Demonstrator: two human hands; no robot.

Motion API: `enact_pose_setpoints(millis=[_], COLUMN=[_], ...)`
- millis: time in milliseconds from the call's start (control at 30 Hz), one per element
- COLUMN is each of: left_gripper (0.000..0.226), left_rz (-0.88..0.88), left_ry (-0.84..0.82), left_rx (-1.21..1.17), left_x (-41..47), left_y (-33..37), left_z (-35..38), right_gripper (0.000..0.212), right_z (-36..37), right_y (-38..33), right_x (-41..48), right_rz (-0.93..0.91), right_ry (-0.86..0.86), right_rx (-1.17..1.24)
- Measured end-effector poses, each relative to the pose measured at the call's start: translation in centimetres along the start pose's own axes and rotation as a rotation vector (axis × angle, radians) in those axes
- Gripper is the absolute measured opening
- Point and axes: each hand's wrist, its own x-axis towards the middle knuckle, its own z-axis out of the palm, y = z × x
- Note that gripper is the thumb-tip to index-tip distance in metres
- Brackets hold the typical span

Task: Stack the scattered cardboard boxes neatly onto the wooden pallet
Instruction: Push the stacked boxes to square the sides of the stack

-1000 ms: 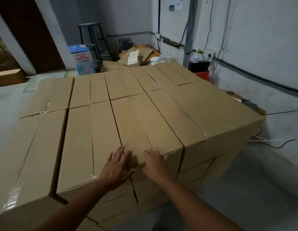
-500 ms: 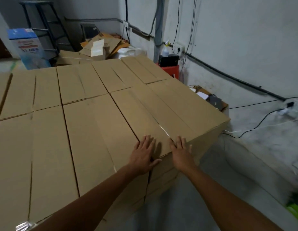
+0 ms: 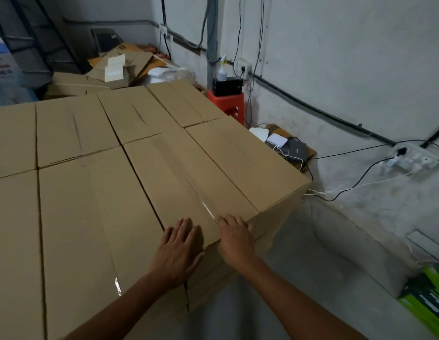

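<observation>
Several brown cardboard boxes stand packed edge to edge in a waist-high block; the pallet under them is hidden. My two hands lie on the near edge of the taped box (image 3: 189,182) second from the block's right corner. My left hand (image 3: 179,251) rests flat on its top with fingers straight. My right hand (image 3: 235,238) lies beside it, fingers stretched over the top edge next to the shiny tape seam. The corner box (image 3: 248,163) sits tight against it on the right.
An orange stool (image 3: 227,104) with a black device and spray bottle stands by the far wall. Small electronics on cardboard (image 3: 287,146) and trailing cables lie right of the stack. Flattened cartons (image 3: 120,69) pile up at the back. Green boxes (image 3: 427,300) sit at lower right.
The view has swung right along the stack. Both hands have slid right along the top edge, from a middle box toward the right corner.
</observation>
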Motion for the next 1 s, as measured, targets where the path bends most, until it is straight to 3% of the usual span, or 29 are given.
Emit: enact_pose_setpoints(millis=[233, 367, 467, 567, 767, 1000], left_gripper=[0.099, 0.087, 0.095, 0.099, 0.079, 0.077], left_rz=[-0.175, -0.440, -0.615, -0.651, -0.707, -0.707], left_ry=[0.056, 0.076, 0.070, 0.065, 0.127, 0.180], left_rx=[-0.052, -0.046, -0.050, -0.094, -0.019, 0.024], left_x=[6.6, 7.1, 4.9, 2.8, 3.3, 3.2], left_y=[5.9, 6.3, 5.2, 5.3, 6.2, 5.7], left_z=[-1.3, -0.7, -0.8, -0.5, 0.9, 2.0], right_gripper=[0.054, 0.096, 0.104, 0.106, 0.101, 0.094], right_z=[-3.2, -4.5, -3.8, -2.1, -0.1, 0.7], right_y=[9.4, 12.0, 11.9, 11.5, 12.5, 12.3], right_x=[5.2, 9.0, 11.4, 12.1, 13.0, 13.3], right_rz=[-0.115, -0.304, -0.403, -0.459, -0.476, -0.478], right_ry=[0.045, -0.062, -0.114, -0.160, -0.069, -0.054], right_rx=[0.006, -0.122, -0.200, -0.253, -0.285, -0.274])
